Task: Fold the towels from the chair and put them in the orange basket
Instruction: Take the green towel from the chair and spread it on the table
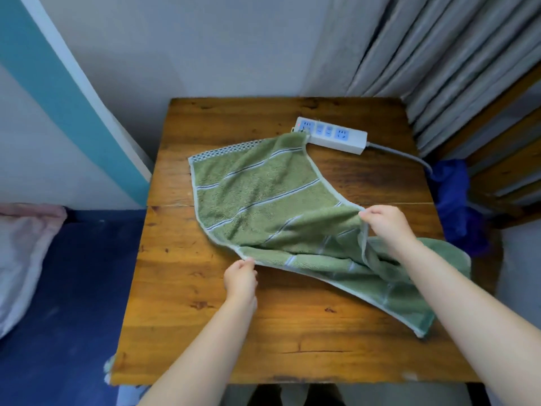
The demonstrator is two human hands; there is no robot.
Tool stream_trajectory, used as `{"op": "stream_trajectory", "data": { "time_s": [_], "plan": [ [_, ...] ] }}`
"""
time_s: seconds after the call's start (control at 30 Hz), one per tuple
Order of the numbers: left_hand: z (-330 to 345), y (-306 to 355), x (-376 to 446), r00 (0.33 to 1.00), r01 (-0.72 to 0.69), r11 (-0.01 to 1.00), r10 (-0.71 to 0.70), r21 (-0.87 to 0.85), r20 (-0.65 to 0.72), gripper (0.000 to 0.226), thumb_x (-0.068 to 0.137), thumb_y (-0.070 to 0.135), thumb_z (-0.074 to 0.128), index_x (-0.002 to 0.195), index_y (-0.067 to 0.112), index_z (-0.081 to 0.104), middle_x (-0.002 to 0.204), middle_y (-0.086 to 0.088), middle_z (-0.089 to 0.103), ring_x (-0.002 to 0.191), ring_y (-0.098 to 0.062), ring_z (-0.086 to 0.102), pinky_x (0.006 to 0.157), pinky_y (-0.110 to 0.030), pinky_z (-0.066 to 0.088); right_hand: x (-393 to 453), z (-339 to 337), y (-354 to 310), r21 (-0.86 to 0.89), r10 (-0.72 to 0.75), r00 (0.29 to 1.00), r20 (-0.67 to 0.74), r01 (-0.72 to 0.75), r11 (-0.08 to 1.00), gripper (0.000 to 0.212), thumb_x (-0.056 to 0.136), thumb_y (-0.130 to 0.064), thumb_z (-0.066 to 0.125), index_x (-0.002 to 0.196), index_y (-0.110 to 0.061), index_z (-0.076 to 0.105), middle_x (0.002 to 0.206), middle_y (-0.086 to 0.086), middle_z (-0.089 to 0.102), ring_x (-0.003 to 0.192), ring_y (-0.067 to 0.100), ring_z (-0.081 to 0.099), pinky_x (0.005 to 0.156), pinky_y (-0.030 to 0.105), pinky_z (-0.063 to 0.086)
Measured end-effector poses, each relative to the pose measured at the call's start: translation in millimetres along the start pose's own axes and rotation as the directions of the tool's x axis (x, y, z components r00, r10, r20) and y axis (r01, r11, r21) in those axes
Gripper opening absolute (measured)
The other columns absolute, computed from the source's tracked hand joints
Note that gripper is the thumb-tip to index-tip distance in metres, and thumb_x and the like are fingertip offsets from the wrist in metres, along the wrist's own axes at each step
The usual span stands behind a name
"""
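Green towel (263,194) with pale stripes lies spread on your wooden table (205,332), ahead of both your hands and partly between them. Its far end, edged with a checked band, sits flat near the table's back left, with one far corner touching the white power strip (333,136). Its near end trails off toward the table's right front edge, under your right forearm. The long axis runs on a diagonal, from far left to near right, and the stripes cross it. The far half is flat; the near half is lifted and rumpled where you hold it.

Your left hand (241,278) pinches the towel's near long edge between thumb and fingertips, fingers curled narrow, just above the tabletop. Your right hand (385,222) pinches the opposite long edge, raised off the table so the cloth hangs in a fold beneath it; its fingers are likewise closed tight on the hem. The two hands are well apart, with the lifted part of the towel stretched between them.

Blue cloth (452,200) lies on the wooden chair (503,159) at the table's right, before grey curtains (439,54)
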State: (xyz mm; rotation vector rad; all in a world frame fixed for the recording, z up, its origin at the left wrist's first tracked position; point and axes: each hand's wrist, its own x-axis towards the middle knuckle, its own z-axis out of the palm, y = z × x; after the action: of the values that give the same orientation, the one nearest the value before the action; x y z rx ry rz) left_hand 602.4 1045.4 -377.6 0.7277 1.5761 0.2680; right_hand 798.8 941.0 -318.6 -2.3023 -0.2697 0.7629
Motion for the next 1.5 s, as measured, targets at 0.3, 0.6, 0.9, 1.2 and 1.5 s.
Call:
{"op": "stream_trajectory", "data": {
  "time_s": [0.3,0.6,0.9,1.2,1.5],
  "plan": [
    [-78,124,-9,0.869,-0.431,0.865,0.475,0.257,-0.14,0.022,0.096,0.015,0.039,0.081,0.008,0.053,0.079,-0.006,0.05,0.078,-0.022,0.046,0.064,-0.027,0.039,-2,-35,-80,-0.185,-0.275,0.954,-0.122,0.25,0.95,0.021,0.091,-0.012,0.048,0.075,-0.002,0.057,0.083,0.019,0.054,0.084,0.027,0.047,0.072,0.031,0.031],
    [-101,178,-57,0.502,-0.617,0.245,0.854,0.748,0.134,0.029,0.097,0.017,0.043,0.099,-0.003,0.064,0.105,-0.022,0.06,0.098,-0.036,0.055,0.078,-0.035,0.041,-34,-67,-112,-0.674,-0.62,0.747,-0.238,0.332,0.659,0.025,0.091,-0.015,0.051,0.092,0.0,0.071,0.099,0.021,0.065,0.1,0.038,0.055,0.086,0.038,0.038],
    [-76,255,-77,0.468,-0.594,0.241,0.879,0.767,0.086,0.032,0.095,0.022,0.045,0.108,0.0,0.064,0.116,-0.023,0.06,0.109,-0.037,0.055,0.088,-0.037,0.045,-30,-68,-173,-0.62,-0.673,0.671,-0.31,0.393,0.679,0.031,0.092,-0.02,0.047,0.102,-0.002,0.069,0.109,0.021,0.062,0.107,0.037,0.052,0.086,0.038,0.038],
    [-103,239,-101,0.237,-0.81,0.05,0.94,0.585,0.247,0.024,0.094,0.012,0.045,0.085,-0.003,0.062,0.087,-0.018,0.055,0.09,-0.034,0.053,0.071,-0.027,0.032,-54,-96,-146,-0.428,-0.683,0.594,-0.426,0.532,0.73,0.04,0.077,-0.029,0.044,0.07,0.002,0.069,0.08,0.026,0.066,0.085,0.041,0.06,0.076,0.042,0.046],
    [-107,116,-47,0.905,-0.425,-0.393,-0.167,0.815,0.391,0.023,0.093,0.017,0.044,0.072,0.01,0.047,0.065,-0.005,0.046,0.051,-0.013,0.039,0.05,-0.024,0.032,-69,-48,-8,-0.903,0.433,0.807,0.401,0.268,0.336,0.02,0.086,-0.01,0.054,0.097,0.001,0.067,0.051,0.001,0.069,0.045,0.008,0.056,0.049,0.018,0.036]
  ]
}}
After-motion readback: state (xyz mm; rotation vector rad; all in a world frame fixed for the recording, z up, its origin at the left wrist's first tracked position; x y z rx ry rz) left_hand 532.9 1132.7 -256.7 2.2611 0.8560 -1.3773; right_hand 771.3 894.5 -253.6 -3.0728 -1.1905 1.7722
